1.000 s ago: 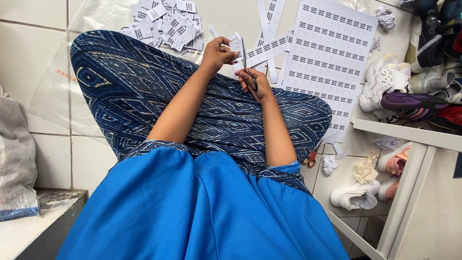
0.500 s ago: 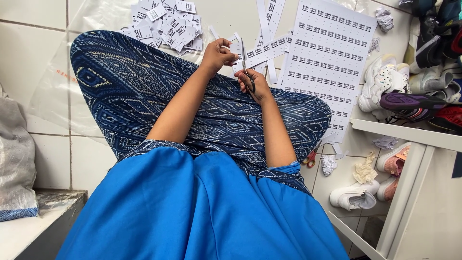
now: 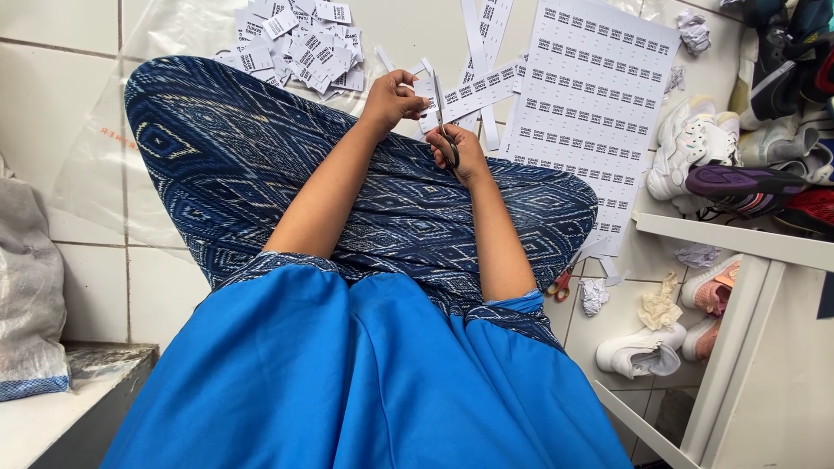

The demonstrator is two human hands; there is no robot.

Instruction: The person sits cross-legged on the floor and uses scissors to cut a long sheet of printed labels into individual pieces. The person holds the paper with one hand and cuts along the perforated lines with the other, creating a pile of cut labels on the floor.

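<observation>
- Tiled floor (image 3: 52, 104): person sits cross-legged on it, blue top, patterned dark-blue trousers (image 3: 261, 165) filling mid-frame.
- Clear plastic sheet (image 3: 113, 156) lies on the floor under the left knee.
- Large printed label sheet (image 3: 591, 95) lies flat on the floor, beyond the right knee.
- White shelf unit (image 3: 738, 243) at right, sneakers (image 3: 695, 148) piled on and below it.
- Pile of cut labels (image 3: 300, 43) on the floor, top centre-left, well apart from the hands.
- Label strip (image 3: 473, 91): held up over the lap between both hands, running toward the large sheet.
- Left hand (image 3: 391, 95): closed, pinching the strip's near end.
- Right hand (image 3: 460, 152): closed around the scissors (image 3: 445, 130), blades pointing up at the strip; whether the blades are touching paper is hard to tell.
- Second, red-handled tool (image 3: 560, 285) on the floor by the right knee, probably scissors.
</observation>
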